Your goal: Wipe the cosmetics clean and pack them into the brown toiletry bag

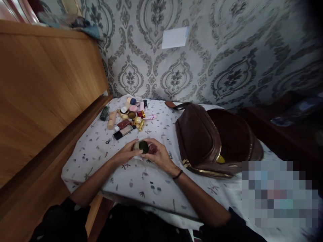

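Note:
Just above the patterned white cloth, my left hand point(128, 153) is closed round a small jar with a dark green lid point(143, 147). The fingers of my right hand point(160, 155) are bent against the lid side of the jar. A small dark reddish item point(152, 149) shows inside the right hand's grip; its kind is hard to make out. Beyond the hands lies a group of cosmetics, with a foundation bottle point(123, 132) with a black cap nearest to them. A peach tube point(111, 120) and a dark green bottle point(104, 113) are at the group's left.
On the right, a brown leather bag point(199, 134) gapes with its zip undone and something yellow point(221, 159) inside. A wooden cabinet point(50, 60) borders the left side. Patterned wallpaper point(174, 79) covers the wall behind. A blurred patch hides the lower right.

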